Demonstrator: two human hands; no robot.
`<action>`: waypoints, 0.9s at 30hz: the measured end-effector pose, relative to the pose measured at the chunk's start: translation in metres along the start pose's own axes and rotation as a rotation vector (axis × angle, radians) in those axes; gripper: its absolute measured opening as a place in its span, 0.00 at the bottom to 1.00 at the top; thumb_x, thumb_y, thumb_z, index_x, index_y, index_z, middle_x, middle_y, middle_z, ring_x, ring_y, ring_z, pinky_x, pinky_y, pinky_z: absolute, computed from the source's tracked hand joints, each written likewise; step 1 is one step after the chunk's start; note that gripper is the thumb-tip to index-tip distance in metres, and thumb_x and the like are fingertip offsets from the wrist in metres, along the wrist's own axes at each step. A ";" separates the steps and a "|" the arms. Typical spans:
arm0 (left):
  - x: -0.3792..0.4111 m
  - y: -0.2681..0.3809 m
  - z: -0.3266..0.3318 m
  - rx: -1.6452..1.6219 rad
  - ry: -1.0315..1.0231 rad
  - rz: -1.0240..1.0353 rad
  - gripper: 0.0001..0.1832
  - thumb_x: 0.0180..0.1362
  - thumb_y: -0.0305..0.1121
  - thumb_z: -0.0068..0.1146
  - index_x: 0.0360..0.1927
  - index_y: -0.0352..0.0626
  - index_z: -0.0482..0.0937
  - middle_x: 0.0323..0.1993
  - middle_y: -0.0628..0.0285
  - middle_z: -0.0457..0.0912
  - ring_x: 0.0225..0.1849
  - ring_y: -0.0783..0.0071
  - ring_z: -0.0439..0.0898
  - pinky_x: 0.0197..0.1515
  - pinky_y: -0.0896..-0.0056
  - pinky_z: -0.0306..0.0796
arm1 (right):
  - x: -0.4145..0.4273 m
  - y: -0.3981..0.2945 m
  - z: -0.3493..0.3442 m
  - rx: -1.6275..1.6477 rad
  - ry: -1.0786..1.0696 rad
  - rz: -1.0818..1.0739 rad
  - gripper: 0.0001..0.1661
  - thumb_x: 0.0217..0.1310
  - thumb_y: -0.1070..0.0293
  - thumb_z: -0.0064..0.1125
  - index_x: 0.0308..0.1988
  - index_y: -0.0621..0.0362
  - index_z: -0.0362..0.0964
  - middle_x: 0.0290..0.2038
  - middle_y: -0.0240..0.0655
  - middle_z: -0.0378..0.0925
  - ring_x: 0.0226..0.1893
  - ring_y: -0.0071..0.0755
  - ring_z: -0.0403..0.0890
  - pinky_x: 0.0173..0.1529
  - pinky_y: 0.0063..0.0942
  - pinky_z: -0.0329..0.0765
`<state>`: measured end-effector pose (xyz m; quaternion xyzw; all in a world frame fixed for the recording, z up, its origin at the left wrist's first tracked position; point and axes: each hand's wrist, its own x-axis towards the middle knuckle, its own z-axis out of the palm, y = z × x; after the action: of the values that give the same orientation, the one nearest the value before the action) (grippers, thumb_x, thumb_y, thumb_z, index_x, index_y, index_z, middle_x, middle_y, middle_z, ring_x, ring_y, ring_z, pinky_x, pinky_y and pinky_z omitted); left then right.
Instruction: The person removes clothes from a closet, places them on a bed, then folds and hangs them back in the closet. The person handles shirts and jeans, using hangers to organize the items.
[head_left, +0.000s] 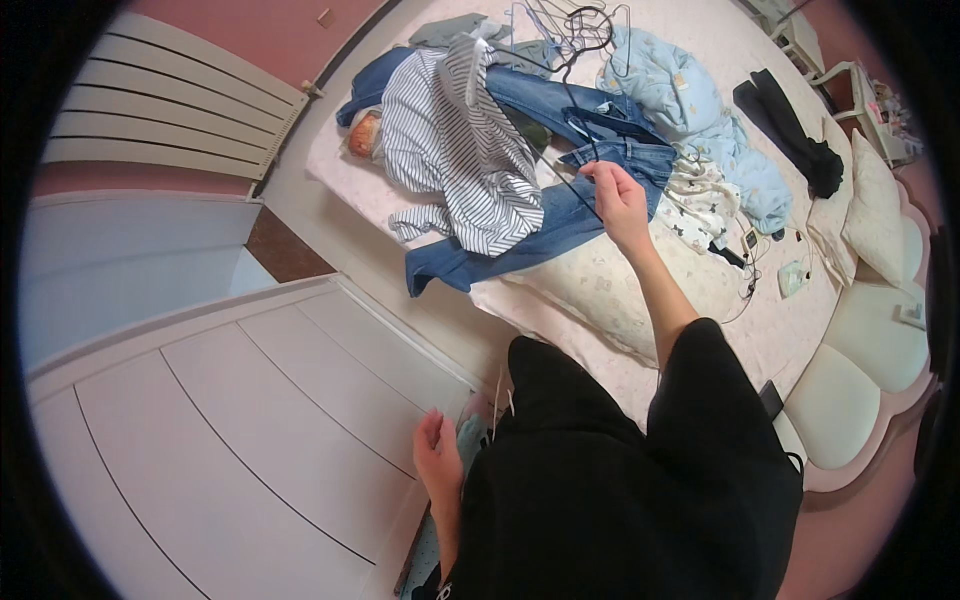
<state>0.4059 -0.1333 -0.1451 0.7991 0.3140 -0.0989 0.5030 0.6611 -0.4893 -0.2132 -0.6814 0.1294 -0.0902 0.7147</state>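
Observation:
My right hand (621, 202) grips one end of a black clothes hanger (568, 86) above the bed. The hanger's hook points away from me. Its far arm reaches into the collar area of a black-and-white striped shirt (480, 157), which drapes over the bed's corner. Beneath the shirt and hanger lie blue jeans (559, 206), with one leg running towards the bed's near edge. My left hand (437, 454) hangs low at my side, empty, its fingers loosely curled and the thumb apart. A white panelled surface (300, 420) is beside it.
On the bed (570, 330) are several wire hangers (551, 22), a pale blue quilt (667, 75), black garments (795, 135), a printed white cloth (694, 195), a pillow (592, 289) and cables (750, 281). A radiator (180, 97) stands beyond the bed's left side; the padded headboard (832, 405) is right.

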 end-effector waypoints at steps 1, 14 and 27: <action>-0.003 0.000 -0.001 -0.010 -0.028 0.007 0.19 0.65 0.31 0.56 0.56 0.33 0.72 0.52 0.50 0.79 0.54 0.66 0.78 0.59 0.68 0.70 | -0.008 -0.005 -0.001 -0.026 -0.009 -0.074 0.16 0.74 0.60 0.47 0.41 0.59 0.78 0.19 0.16 0.63 0.19 0.07 0.57 0.22 0.14 0.52; 0.135 0.117 0.162 -0.315 -0.220 0.519 0.52 0.50 0.39 0.73 0.70 0.32 0.49 0.63 0.38 0.60 0.61 0.51 0.66 0.64 0.54 0.63 | -0.164 -0.055 0.007 0.151 -0.094 -0.092 0.15 0.74 0.62 0.44 0.38 0.60 0.73 0.20 0.22 0.64 0.19 0.12 0.60 0.25 0.16 0.57; 0.296 0.260 0.139 -0.588 -0.470 0.281 0.16 0.68 0.37 0.45 0.48 0.36 0.77 0.45 0.59 0.81 0.47 0.72 0.78 0.52 0.69 0.70 | -0.209 -0.047 -0.082 0.032 0.364 0.181 0.18 0.76 0.57 0.41 0.36 0.56 0.71 0.18 0.21 0.61 0.17 0.12 0.60 0.22 0.17 0.56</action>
<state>0.8162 -0.2114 -0.1588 0.6119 0.0928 -0.1151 0.7770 0.4393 -0.5058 -0.1562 -0.6279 0.3158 -0.1494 0.6955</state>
